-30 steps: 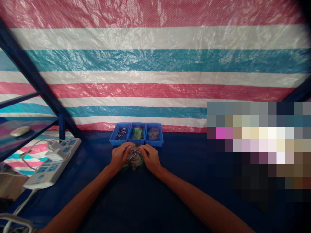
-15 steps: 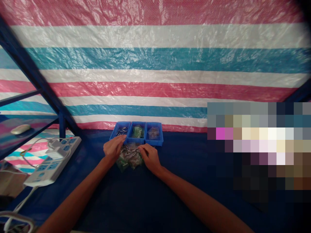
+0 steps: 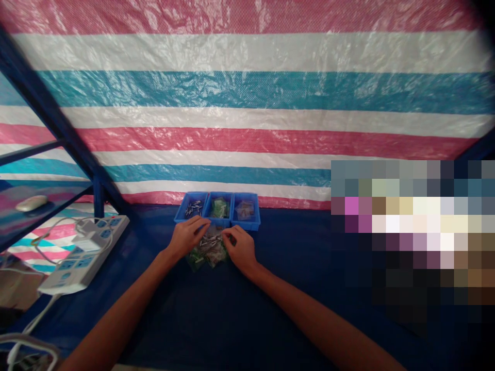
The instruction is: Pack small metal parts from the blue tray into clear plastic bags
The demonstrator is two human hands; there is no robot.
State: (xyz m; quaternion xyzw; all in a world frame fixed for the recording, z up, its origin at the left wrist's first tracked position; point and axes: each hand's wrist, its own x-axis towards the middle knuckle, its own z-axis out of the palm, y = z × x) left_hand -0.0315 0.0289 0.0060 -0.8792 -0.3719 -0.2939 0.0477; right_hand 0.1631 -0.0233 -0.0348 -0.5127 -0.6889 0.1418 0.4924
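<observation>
My left hand (image 3: 188, 238) is over the left side of a pile of small plastic bags (image 3: 214, 256), just in front of the left bin. Its thumb and fingers are closed in a pinch, and what they hold is too small to make out. At the pile's right side, my right hand (image 3: 240, 249) has its thumb and forefinger pressed together, their contents hidden. Short metal pins (image 3: 211, 240) lie scattered on the pile between both hands. Behind stand three blue bins: the left bin (image 3: 179, 214) has metal pins, the middle bin (image 3: 219, 223) greenish bags, the right bin (image 3: 247, 225) clear bags.
A white power strip (image 3: 83, 275) with plugs and cables lies at the left on the dark blue table (image 3: 209, 319). Beyond the table hangs a striped plastic sheet (image 3: 247, 93). A blue metal frame (image 3: 58, 123) slants at the left. A pixelated patch covers the right.
My left hand has moved right, from the left bin's front edge toward the pile, uncovering more of that bin. My right hand stays nearly in place.
</observation>
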